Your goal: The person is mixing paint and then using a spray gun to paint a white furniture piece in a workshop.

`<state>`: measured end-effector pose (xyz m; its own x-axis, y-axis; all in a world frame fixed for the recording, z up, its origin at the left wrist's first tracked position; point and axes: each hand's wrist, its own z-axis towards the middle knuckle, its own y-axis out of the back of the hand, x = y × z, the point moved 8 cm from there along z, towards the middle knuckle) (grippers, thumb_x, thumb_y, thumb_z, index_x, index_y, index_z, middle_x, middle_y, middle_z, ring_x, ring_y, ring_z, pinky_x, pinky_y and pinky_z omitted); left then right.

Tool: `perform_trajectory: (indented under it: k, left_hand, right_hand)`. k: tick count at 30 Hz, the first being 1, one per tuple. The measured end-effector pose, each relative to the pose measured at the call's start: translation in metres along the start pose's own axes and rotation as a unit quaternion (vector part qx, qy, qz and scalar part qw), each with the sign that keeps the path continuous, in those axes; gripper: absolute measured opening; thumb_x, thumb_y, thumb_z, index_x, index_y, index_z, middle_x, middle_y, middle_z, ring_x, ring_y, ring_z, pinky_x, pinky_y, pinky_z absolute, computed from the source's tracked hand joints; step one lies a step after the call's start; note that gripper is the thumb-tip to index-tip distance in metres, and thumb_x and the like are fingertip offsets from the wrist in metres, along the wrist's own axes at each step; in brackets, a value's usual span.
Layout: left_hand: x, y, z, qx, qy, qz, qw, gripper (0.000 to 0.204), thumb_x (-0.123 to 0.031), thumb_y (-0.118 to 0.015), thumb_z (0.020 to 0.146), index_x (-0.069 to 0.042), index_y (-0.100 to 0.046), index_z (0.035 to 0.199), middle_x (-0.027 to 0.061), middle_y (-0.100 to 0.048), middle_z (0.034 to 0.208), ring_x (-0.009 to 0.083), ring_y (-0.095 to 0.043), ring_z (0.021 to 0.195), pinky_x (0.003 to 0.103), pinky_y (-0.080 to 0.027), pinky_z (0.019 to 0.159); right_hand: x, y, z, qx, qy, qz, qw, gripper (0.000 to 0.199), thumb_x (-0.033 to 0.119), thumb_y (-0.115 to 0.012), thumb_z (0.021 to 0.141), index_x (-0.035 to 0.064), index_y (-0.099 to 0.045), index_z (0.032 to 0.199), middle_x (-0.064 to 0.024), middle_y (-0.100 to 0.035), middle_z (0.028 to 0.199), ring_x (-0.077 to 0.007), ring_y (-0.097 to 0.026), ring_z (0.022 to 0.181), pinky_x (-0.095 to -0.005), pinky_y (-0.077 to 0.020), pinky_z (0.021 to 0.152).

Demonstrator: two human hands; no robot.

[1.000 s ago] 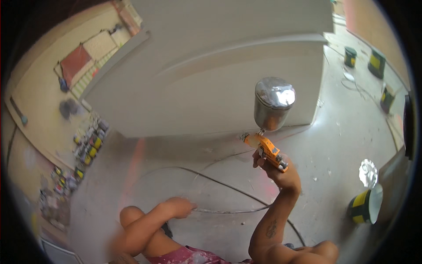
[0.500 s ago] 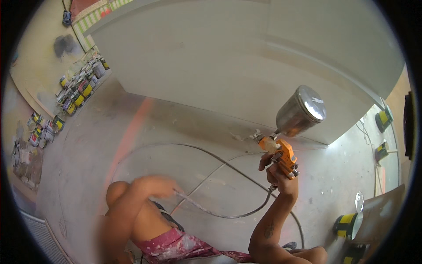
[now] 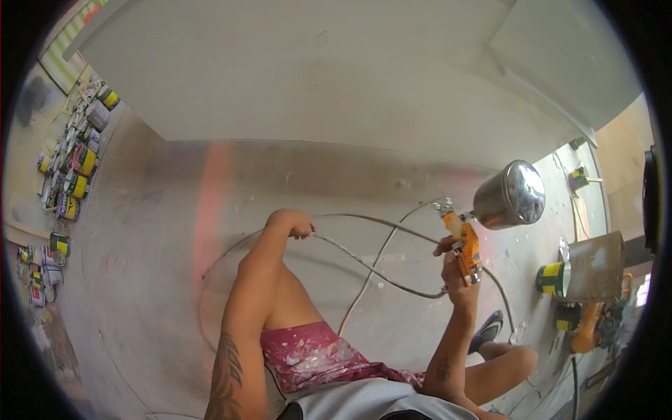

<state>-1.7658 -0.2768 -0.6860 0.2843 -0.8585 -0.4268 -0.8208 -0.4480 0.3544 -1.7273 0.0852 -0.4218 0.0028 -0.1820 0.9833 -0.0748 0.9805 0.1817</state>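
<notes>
The small paint tins (image 3: 73,164) along the left wall are too small to tell apart (labels unreadable); the orange machine (image 3: 595,325) sits half-hidden behind a grey board (image 3: 595,266).

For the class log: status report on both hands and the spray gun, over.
Right hand shut on orange spray gun, metal cup up. Left hand grips the hose. Hose loops across floor between hands; white panel ahead.

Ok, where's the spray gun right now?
In the head view, the orange spray gun is right of centre, gripped in the right hand, its metal cup above it and the air hose trailing left to the left hand.
</notes>
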Motion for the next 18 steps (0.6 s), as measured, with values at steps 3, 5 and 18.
perform_trajectory:
  k: [3, 5, 18]
  left_hand:
    - [0.008, -0.011, 0.021, 0.046, -0.047, -0.021, 0.998, 0.032, -0.02, -0.065, 0.087, -0.011, -0.071, 0.117, 0.0081, -0.072, 0.096, 0.0208, -0.065, 0.084, 0.04, -0.052, 0.073]
    - [0.03, -0.025, 0.035, 0.109, -0.05, -0.014, 0.993, 0.032, -0.029, -0.072, 0.087, -0.008, -0.072, 0.111, 0.0078, -0.072, 0.097, 0.0209, -0.065, 0.086, 0.04, -0.053, 0.075]
    - [0.029, -0.042, 0.027, 0.119, 0.039, 0.013, 0.992, 0.036, -0.037, -0.077, 0.085, -0.003, -0.074, 0.098, 0.0112, -0.072, 0.095, 0.0257, -0.066, 0.083, 0.045, -0.054, 0.076]
  right_hand:
    - [-0.009, 0.001, -0.005, -0.119, 0.002, -0.117, 0.986, 0.022, 0.027, -0.065, 0.099, 0.007, -0.062, 0.107, 0.001, -0.064, 0.085, -0.0027, -0.043, 0.054, -0.0205, -0.0356, 0.048]
    - [-0.031, -0.019, -0.002, -0.119, -0.086, -0.077, 0.986, 0.022, 0.03, -0.064, 0.099, 0.0078, -0.061, 0.102, 0.0016, -0.06, 0.082, -0.0032, -0.042, 0.052, -0.0211, -0.0333, 0.045]
    - [-0.053, -0.159, 0.021, 0.179, -0.173, 0.037, 0.968, 0.025, 0.033, -0.062, 0.1, 0.0095, -0.056, 0.097, -0.0013, -0.058, 0.083, -0.003, -0.033, 0.044, -0.0225, -0.024, 0.039]
